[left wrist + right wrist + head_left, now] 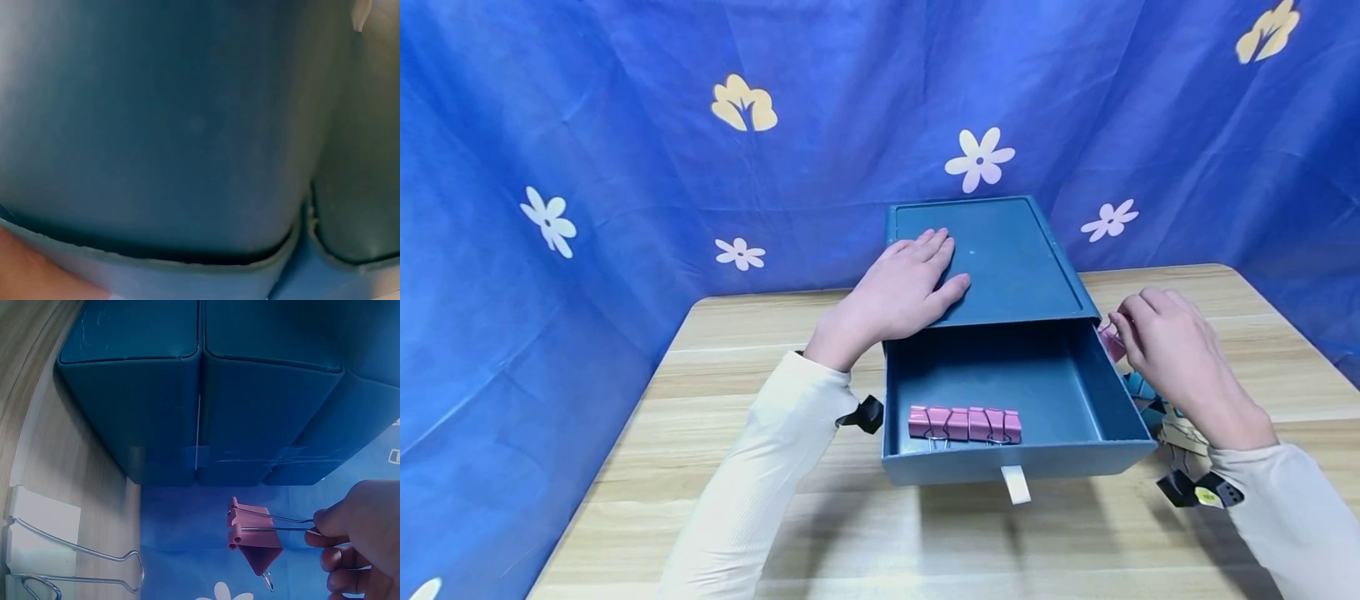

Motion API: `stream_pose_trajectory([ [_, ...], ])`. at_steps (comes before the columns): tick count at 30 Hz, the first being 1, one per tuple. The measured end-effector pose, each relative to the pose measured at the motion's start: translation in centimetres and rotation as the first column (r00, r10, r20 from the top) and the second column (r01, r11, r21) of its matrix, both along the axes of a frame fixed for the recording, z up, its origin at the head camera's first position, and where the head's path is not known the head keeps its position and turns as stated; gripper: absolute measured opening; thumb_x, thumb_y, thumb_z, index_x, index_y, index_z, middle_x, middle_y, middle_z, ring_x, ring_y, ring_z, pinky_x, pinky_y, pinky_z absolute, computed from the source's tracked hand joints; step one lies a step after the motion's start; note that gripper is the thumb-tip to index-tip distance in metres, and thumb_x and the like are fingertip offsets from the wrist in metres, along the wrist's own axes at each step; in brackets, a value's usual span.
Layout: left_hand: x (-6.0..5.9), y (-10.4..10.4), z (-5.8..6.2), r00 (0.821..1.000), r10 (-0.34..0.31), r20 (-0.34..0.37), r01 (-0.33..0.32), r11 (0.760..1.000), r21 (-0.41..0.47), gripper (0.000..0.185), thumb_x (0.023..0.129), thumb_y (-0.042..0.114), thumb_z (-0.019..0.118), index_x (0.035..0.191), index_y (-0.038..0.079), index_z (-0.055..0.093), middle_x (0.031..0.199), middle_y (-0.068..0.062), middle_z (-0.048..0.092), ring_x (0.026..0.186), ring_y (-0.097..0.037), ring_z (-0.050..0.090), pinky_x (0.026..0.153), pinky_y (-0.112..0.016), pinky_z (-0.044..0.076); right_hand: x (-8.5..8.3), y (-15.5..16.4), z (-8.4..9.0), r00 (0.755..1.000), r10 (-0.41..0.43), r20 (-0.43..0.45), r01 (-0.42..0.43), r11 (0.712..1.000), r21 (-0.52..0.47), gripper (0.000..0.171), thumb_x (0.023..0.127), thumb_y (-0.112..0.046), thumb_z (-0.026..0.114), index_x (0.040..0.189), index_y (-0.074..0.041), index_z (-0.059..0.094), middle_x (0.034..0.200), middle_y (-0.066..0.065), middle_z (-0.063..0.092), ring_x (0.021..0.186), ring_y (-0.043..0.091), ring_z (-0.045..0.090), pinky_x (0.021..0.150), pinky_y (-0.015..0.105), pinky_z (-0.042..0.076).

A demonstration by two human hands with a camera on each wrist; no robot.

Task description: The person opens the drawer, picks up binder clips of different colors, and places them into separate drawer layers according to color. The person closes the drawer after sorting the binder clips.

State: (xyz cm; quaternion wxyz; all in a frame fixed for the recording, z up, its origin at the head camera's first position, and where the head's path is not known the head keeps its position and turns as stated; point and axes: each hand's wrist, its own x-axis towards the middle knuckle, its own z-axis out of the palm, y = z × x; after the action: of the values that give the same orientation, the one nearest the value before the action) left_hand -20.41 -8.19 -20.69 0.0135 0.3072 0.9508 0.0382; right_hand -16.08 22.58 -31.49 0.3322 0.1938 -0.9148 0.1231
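Observation:
My left hand [906,287] lies flat on top of the blue drawer box [1000,250], fingers straight. Out to the right of the box, my right hand [1180,358] pinches a pink binder clip [253,531] by its wire handle, as the right wrist view shows. Below the box's top, the drawer [1022,458] stands pulled out, a white tab [1016,484] on its front. Pink binder clips [965,424] lie in a row inside it, along the front wall. In the left wrist view, blue plastic fills most of the picture, with skin at the lower left corner.
Beside the box, partly hidden by my right arm, are teal clips [1138,385] and a cream binder clip [1183,435]. A white binder clip [44,537] shows in the right wrist view. A blue flowered curtain [820,167] hangs behind the wooden table [700,400].

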Motion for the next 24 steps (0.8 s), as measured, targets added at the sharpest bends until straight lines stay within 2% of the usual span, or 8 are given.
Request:
stream_pose_trajectory([
  [14,0.2,-0.1,0.2,1.0,-0.001,-0.002,0.001,1.0,0.004,0.063,0.104,0.043,0.03,0.153,0.004,0.021,0.16,-0.01,0.016,0.148,-0.022,0.01,0.118,-0.035,0.009,1.3,0.0,1.2,0.999,-0.004,-0.041,0.004,1.0,0.011,0.006,0.084,0.001,0.065,0.081,0.004,0.061,0.072,0.013,0.053,0.068,0.034,0.047,0.06,0.046,0.035],
  [24,0.2,0.0,0.1,1.0,0.002,0.003,-0.002,1.0,0.001,0.063,0.104,0.044,0.03,0.153,0.004,0.021,0.16,-0.01,0.015,0.148,-0.022,0.009,0.118,-0.035,0.008,2.1,-0.3,2.3,0.999,-0.006,-0.054,0.005,1.0,-0.01,0.005,0.086,0.0,0.063,0.083,0.004,0.06,0.074,0.015,0.054,0.072,0.037,0.048,0.065,0.051,0.035],
])
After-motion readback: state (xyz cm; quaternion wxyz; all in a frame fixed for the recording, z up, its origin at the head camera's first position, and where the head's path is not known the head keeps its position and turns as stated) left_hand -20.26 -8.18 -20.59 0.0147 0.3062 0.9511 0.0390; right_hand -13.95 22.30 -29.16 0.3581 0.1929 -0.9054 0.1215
